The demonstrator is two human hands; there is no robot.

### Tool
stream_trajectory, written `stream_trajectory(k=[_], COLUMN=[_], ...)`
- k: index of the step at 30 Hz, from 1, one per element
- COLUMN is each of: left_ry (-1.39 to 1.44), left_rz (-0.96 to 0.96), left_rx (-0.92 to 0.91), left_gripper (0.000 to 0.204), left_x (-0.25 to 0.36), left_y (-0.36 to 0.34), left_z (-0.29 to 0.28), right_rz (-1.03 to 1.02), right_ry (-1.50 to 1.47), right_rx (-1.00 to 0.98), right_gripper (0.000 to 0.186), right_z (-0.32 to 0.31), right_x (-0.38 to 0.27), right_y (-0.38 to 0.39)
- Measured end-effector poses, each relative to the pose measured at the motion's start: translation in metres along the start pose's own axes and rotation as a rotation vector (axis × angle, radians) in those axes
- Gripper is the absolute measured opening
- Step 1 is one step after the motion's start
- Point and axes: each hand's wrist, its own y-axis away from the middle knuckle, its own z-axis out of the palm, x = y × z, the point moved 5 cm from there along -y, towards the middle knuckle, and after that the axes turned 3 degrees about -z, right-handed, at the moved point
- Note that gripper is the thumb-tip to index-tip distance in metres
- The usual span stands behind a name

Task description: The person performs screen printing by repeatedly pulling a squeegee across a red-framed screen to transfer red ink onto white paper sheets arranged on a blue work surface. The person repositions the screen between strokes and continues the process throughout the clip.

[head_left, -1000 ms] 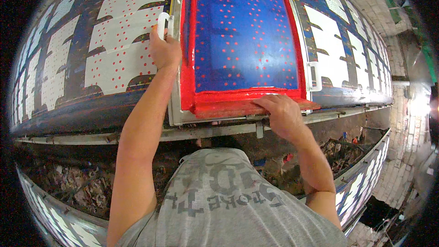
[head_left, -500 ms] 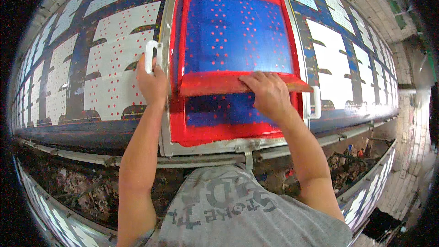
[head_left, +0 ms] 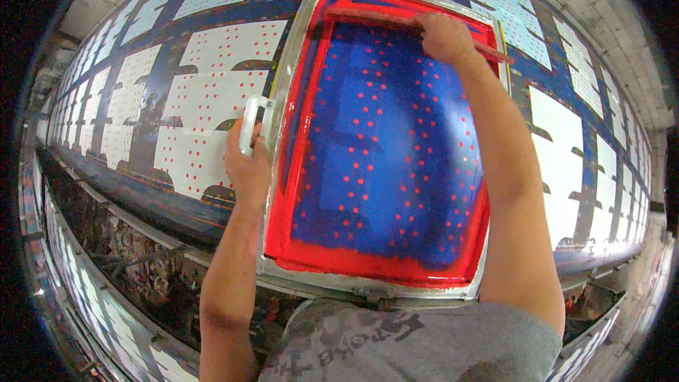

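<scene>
Red-smeared, the squeegee [head_left: 378,17] lay across the frame's [head_left: 293,64] far end, right fingers [head_left: 430,28] clamped on it, left fingers [head_left: 233,143] around the handle [head_left: 247,127].

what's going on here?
A person is working bare-handed at a pale frame around a blue panel. The left hand grips the white handle on the frame's left side; the right hand holds a red-smeared bar near the panel's far end. Red coating lines the near edge. White pieces left of the frame carry red dots.
</scene>
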Motion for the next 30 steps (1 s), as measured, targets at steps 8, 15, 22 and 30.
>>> stream_trajectory(k=[8, 15, 22, 30], left_ry=[0.044, -0.007, -0.074, -0.052], left_rz=[-0.017, -0.021, 0.013, 0.036], left_rx=[-0.003, 0.002, -0.002, -0.018], left_gripper=[0.056, 0.056, 0.053, 0.050], left_x=[0.000, 0.005, 0.014, 0.006], left_y=[0.001, 0.001, 0.002, -0.001], left_z=[0.001, 0.001, -0.001, -0.002], right_rz=[-0.059, -0.143, -0.202, -0.152], right_ry=[-0.027, 0.010, -0.026, -0.104], right_rx=[0.057, 0.022, -0.106, -0.147], right_gripper=[0.044, 0.044, 0.043, 0.038], right_z=[-0.005, 0.006, -0.006, -0.036], right_x=[0.036, 0.050, 0.020, -0.064], right_y=[-0.050, -0.064, -0.022, 0.107])
